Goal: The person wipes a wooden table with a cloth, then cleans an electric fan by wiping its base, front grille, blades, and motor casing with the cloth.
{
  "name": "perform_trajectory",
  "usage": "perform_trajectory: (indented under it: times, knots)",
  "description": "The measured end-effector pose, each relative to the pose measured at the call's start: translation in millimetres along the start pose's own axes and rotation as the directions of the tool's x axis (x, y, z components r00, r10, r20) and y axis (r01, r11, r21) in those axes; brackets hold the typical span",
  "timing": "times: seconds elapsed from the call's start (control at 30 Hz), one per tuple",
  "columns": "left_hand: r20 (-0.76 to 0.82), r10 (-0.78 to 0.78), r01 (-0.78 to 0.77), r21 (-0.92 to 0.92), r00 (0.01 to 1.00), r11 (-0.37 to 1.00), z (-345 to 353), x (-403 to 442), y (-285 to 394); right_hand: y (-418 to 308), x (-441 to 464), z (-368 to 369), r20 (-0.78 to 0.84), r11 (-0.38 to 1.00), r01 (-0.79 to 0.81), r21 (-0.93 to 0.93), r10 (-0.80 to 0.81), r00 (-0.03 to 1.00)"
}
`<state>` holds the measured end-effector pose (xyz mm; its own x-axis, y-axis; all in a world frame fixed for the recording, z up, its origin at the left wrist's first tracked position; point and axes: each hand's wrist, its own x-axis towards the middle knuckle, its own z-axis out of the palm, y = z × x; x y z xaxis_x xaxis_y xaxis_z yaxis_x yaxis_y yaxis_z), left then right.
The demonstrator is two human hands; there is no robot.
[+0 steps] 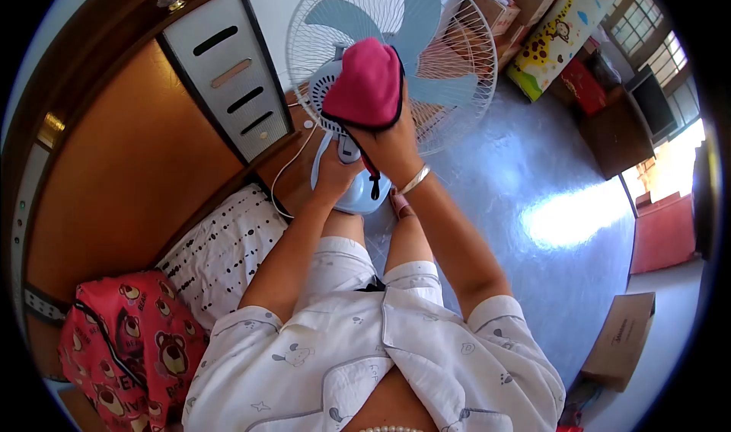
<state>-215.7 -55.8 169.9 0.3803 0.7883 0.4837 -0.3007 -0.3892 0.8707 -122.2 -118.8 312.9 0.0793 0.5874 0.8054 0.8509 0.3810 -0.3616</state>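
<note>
A pink cloth mitt (368, 83) with black edging and a dangling strap is over the fingers of my right hand (392, 146), hiding most of them. It is raised in front of the rear motor housing (323, 85) of a pale blue fan (426, 20); whether they touch, I cannot tell. Around the fan's neck, beside its small control panel (349, 150), my left hand (333, 171) is closed. The fan's light blue round base (365, 196) rests near my feet, partly covered by my forearms.
To the left are a wooden cabinet (114, 158), a dotted white cloth (228, 241) and a red bear-print bag (137, 348). A white cord (285, 165) runs beside the fan. Boxes (495, 13) stand at the back; a cardboard box (620, 340) lies right of the shiny floor (487, 188).
</note>
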Motion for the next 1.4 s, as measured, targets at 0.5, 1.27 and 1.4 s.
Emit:
perform_trajectory:
  times: [0.5,1.27,1.4]
  knots:
    - [0.142,-0.436,0.447,-0.057,0.889,0.893,-9,-4,4,10,-202,43,0.202,0.514,-0.637,0.574,0.666,0.718]
    - [0.180,-0.149,0.159,-0.047,0.972,0.986,-13,-2,-6,40,-108,33,0.527,0.391,-0.869,0.303,0.691,0.494]
    - [0.180,-0.205,0.226,-0.111,0.962,0.968,-14,-5,-17,0,-111,41,0.080,0.674,-0.573,0.466,0.613,0.786]
